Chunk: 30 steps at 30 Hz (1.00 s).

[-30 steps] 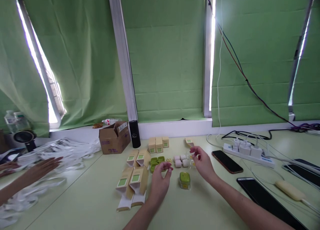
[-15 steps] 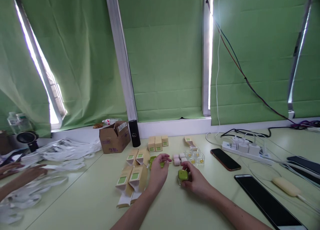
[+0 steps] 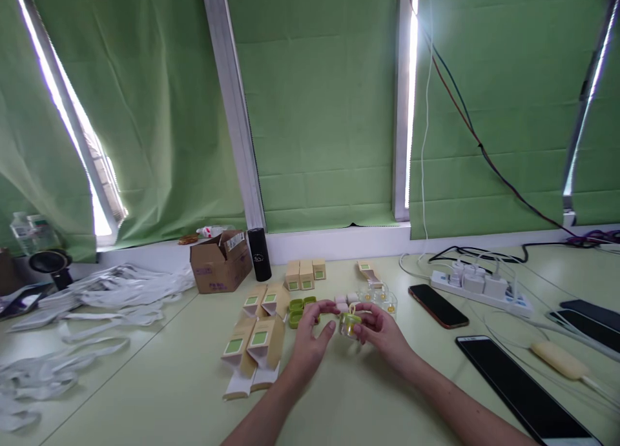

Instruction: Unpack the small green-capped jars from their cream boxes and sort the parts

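My right hand [image 3: 382, 333] grips a small clear jar [image 3: 349, 324] with a green lid and a pale loop on top. The jar is held upright just above the table. My left hand [image 3: 312, 333] is beside it, thumb and forefinger apart, holding nothing; its fingertips come close to the jar. Behind my left hand lie several green lids [image 3: 296, 307], partly hidden by it. Small pale pink blocks [image 3: 341, 301] stand beyond the jar. Several clear jars with yellow centres [image 3: 382, 297] are grouped behind my right hand.
Opened cream cartons [image 3: 259, 339] with green labels lie left of my hands; closed ones [image 3: 300, 275] stand farther back. A brown box [image 3: 220, 265] and black cylinder [image 3: 259, 255] are behind. Phones [image 3: 438, 306], a power strip [image 3: 479, 288] and cables lie right; white straps [image 3: 116, 297] lie left.
My right hand has turned the jar from lid facing me to upright, its loop now showing. My left hand has moved closer to it, uncovering green lids. Another person's hands have left the view at left.
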Tool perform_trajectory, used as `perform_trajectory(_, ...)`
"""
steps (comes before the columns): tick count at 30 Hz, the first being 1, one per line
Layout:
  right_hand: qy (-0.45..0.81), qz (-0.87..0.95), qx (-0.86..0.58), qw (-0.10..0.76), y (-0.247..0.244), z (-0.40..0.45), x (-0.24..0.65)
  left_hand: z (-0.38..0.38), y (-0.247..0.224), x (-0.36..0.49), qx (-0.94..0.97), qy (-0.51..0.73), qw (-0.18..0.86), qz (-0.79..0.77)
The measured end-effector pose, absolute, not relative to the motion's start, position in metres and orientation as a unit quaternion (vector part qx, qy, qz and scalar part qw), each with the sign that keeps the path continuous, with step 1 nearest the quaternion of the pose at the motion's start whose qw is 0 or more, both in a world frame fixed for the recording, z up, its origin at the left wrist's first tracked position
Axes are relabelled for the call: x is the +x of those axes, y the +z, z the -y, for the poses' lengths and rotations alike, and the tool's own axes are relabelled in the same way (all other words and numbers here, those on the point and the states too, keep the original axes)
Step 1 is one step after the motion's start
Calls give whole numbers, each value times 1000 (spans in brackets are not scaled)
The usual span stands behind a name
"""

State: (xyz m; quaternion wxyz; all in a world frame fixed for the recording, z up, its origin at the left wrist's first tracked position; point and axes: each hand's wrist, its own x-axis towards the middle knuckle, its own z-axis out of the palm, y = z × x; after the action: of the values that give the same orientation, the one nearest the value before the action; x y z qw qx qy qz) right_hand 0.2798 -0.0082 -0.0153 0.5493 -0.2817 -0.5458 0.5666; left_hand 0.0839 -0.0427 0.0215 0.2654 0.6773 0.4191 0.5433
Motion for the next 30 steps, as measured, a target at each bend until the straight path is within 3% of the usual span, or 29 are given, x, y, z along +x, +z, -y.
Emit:
perform_trajectory(10,585,524,-247,567,-13,15,282,50,15,96,709,516,251,-410)
perform_trajectory(19,740,376,-141,540,0,25,289,49,18,94,700,556,243,-378)
perform_trajectory(30,718,405,-187,535,7,32,289,41,13,96,662,551,272,-428)
